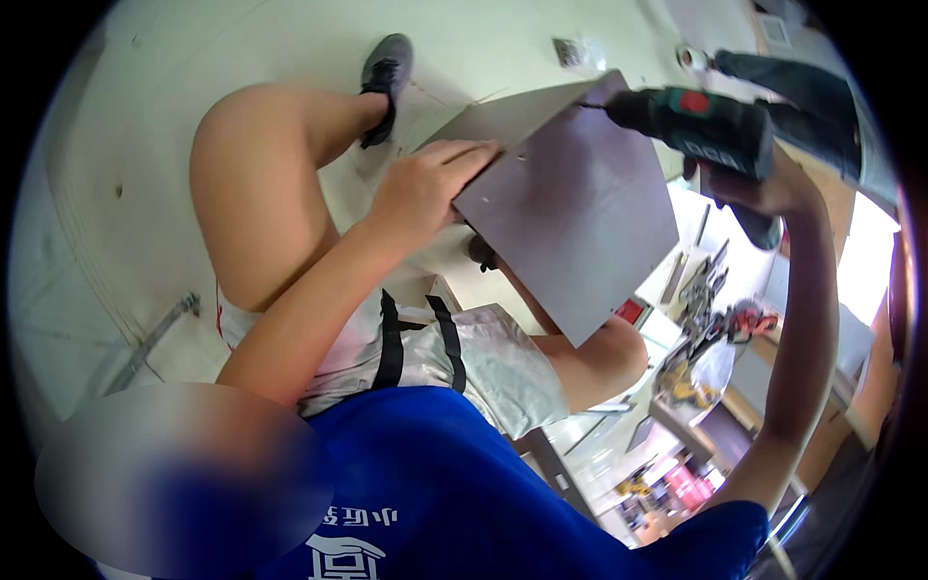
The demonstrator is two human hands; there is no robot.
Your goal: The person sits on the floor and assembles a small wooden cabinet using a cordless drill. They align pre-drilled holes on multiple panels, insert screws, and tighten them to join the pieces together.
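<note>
Two flat grey panels meet at an angle in front of me; the broader panel [580, 213] faces up toward me, and the narrower panel [522, 108] runs along its far side. My left hand [422, 189] is closed on the left corner where they join, fingers laid over the edge. In my right hand [778, 184] is a dark cordless drill [696, 121] with a red dot on its side, gripped by the handle. The drill's thin bit points left and reaches the joint near the panels' upper corner. Whether the bit touches a screw is too small to tell.
My bent legs frame the panels, one shoe [387, 77] on the pale floor. Another person's dark trouser leg [802, 92] is at the upper right. Tools [706, 290] and a clear plastic bag [712, 367] lie at right. A small packet [578, 53] is on the floor.
</note>
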